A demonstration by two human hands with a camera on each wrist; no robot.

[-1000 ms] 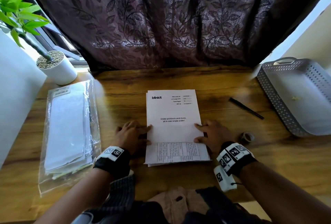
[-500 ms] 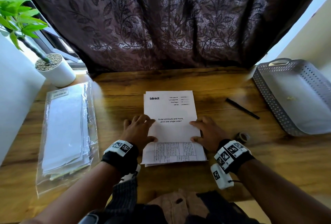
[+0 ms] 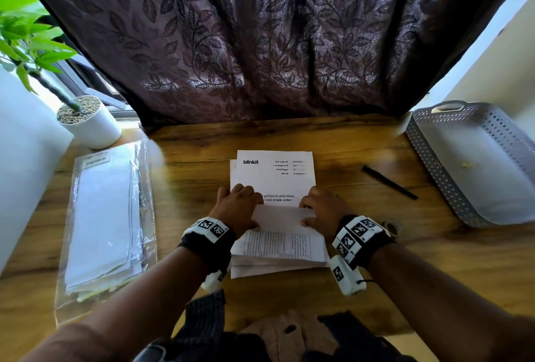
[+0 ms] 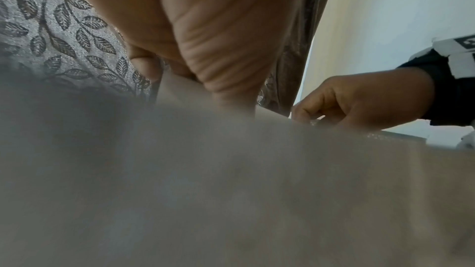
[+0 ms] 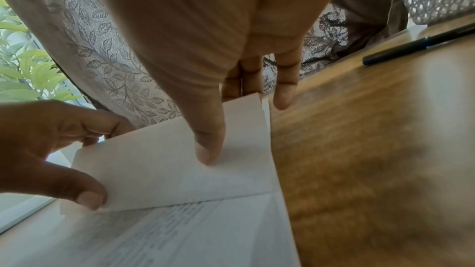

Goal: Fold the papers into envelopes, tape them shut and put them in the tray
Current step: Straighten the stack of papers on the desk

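Observation:
A stack of printed papers (image 3: 275, 170) lies in the middle of the wooden desk. The near part of its top sheet is folded up into a blank white flap (image 3: 279, 218), also seen in the right wrist view as flap (image 5: 164, 165). My left hand (image 3: 246, 211) pinches the flap's left end and my right hand (image 3: 314, 211) pinches its right end. The right thumb (image 5: 208, 149) lies on the flap, the fingers behind it. A grey perforated tray (image 3: 428, 159) stands at the right. A small tape roll (image 3: 392, 227) sits beside my right wrist.
A black pen (image 3: 389, 182) lies between the papers and the tray. A clear plastic bag of white sheets (image 3: 107, 217) lies at the left, a white plant pot (image 3: 89, 124) behind it. A dark curtain (image 3: 260, 43) hangs along the desk's far edge.
Both hands moved from the sheet's sides onto its near part. They lifted the lower edge and folded it up toward the middle, uncovering the printed page beneath.

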